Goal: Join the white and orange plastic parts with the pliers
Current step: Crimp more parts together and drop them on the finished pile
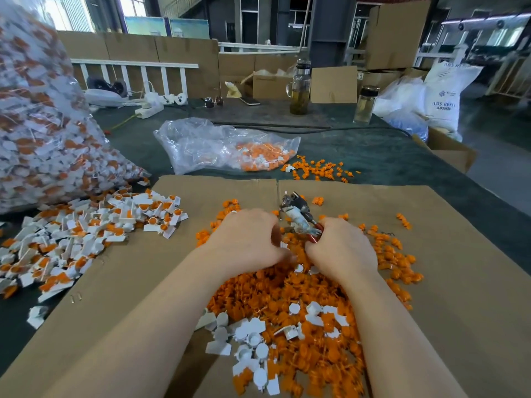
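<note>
Pliers (300,216) gripped at the handles by right hand (343,248), nose up and away, jaw state unclear; left hand (248,239) curled beside them, contents hidden; loose orange parts (287,294) and white parts (253,340) heaped near for easy picking, joined pieces (86,234) left
</note>
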The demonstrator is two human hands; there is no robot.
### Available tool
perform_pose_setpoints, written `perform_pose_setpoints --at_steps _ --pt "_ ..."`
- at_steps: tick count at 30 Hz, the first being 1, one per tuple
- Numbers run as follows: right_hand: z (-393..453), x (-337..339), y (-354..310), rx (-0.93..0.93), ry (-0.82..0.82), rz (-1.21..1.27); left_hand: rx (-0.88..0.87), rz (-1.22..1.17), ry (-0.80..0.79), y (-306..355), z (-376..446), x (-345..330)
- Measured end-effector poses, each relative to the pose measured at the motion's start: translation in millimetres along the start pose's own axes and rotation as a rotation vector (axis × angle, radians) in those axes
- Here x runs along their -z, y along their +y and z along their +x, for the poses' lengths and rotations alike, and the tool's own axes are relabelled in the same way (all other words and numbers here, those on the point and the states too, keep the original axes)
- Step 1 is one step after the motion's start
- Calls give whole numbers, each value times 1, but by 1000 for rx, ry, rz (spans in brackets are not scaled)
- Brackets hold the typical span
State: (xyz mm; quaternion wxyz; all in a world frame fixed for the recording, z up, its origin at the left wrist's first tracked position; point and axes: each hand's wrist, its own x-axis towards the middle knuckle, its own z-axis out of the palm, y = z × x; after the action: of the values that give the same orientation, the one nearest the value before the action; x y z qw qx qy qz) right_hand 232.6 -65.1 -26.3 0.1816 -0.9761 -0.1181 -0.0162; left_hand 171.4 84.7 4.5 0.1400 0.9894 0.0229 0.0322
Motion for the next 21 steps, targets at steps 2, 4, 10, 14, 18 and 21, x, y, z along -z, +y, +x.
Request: perform_pose_setpoints --at_steps 2,4,10,14,18,21 --pt "0 1 1 5 30 28 -7 -44 5 1 -1 -1" --pt "1 3 3 8 75 78 -4 -98 11 0 -2 1" --pt "1 4 2 78 57 556 185 -571 203 -4 -7 7" --pt "-5 5 -5 117 69 870 316 -942 259 -3 -11 2" --pt "-9 7 -9 151 53 985 377 -1160 345 1 -13 -3" --pt "-10 7 -11 178 55 1011 384 -1252 360 3 -13 -6"
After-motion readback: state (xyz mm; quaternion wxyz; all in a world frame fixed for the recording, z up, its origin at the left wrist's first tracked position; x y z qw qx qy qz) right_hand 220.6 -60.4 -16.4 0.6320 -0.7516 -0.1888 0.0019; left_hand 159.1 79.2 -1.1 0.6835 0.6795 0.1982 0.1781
